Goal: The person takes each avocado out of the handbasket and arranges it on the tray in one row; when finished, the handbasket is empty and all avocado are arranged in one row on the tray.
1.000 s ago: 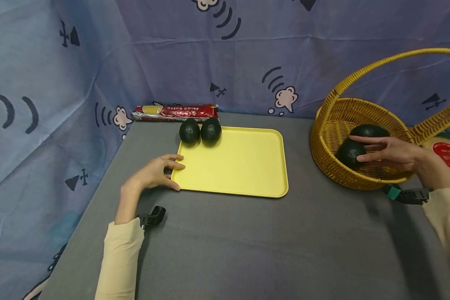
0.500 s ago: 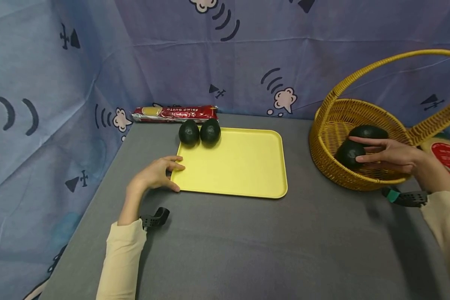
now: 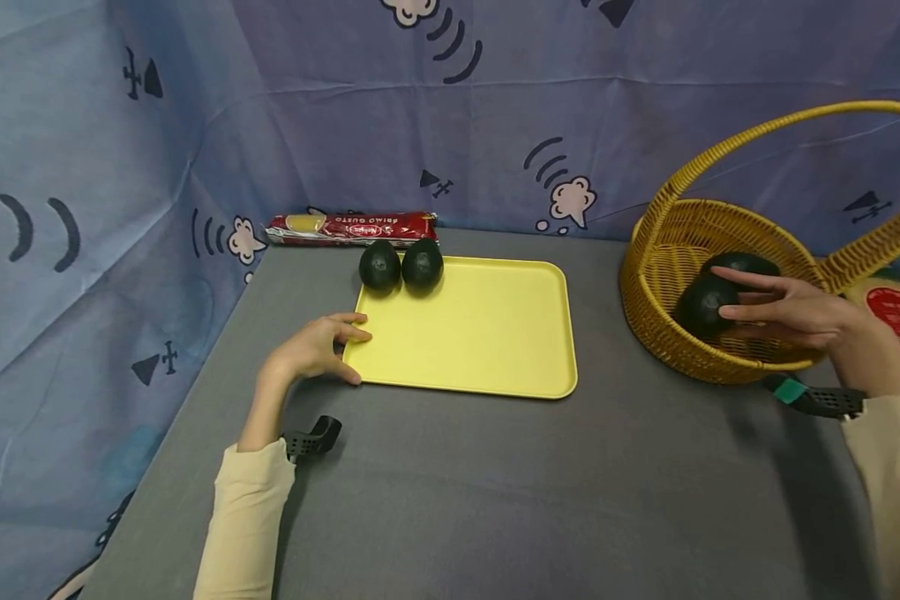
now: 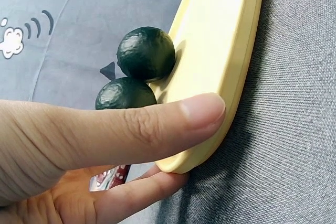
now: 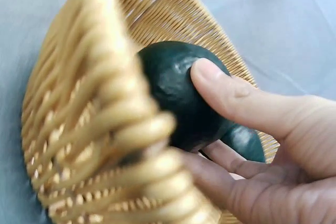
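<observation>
My right hand (image 3: 802, 312) reaches into the yellow wicker basket (image 3: 648, 321) and grips a dark green avocado (image 3: 701, 307). In the right wrist view the thumb presses on this avocado (image 5: 170, 85), and the fingers go round its underside. Behind it in the basket lies a second avocado (image 3: 742, 264). At the left end of the yellow tray (image 3: 480, 333), my left hand (image 3: 311, 348) holds the near corner, thumb in front and fingers along the side. Two more avocados (image 3: 422, 265) sit side by side in the tray's far left corner.
A red packet (image 3: 352, 227) lies behind the tray against the patterned cloth backdrop (image 3: 495, 125). The basket's tall handle (image 3: 780, 125) arches over its opening. Right of the basket is a packet with a red label (image 3: 896, 312). Grey cloth covers the table (image 3: 495, 492).
Almost nothing differs. The right hand and the gripped avocado have shifted very slightly within the basket; the left hand keeps its hold on the tray corner.
</observation>
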A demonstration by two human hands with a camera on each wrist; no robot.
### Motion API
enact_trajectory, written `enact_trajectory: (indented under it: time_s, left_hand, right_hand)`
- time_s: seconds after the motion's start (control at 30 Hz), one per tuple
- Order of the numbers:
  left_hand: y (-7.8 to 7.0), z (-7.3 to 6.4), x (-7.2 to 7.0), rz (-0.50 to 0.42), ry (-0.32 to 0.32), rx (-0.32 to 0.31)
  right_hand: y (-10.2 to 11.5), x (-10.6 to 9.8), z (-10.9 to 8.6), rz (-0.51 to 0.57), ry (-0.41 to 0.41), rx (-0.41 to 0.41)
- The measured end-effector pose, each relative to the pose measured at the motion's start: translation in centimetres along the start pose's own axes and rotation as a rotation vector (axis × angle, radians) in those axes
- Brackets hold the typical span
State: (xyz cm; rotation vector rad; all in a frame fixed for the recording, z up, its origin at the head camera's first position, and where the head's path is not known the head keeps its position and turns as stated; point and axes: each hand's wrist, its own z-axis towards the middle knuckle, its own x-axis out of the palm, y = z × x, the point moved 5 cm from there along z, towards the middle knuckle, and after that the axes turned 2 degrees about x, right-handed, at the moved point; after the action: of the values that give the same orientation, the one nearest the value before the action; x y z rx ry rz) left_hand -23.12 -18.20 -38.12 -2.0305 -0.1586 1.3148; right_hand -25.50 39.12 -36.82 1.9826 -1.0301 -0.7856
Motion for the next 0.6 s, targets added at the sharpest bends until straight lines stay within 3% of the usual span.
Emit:
enact_trajectory:
  time_s: [0.1, 0.23, 0.6]
  left_hand:
    - [0.0, 0.0, 0.0, -0.003, -0.001, 0.002]
    - [0.1, 0.0, 0.0, -0.005, -0.005, 0.007]
    - [0.8, -0.1, 0.1, -0.026, -0.023, 0.052]
  right_hand:
    - [0.4, 0.0, -0.6, 0.086, -0.007, -0.026]
    - [0.8, 0.2, -1.1, 0.196, -0.084, -0.024]
    - [1.6, 1.4, -2.4, 0.351, -0.123, -0.148]
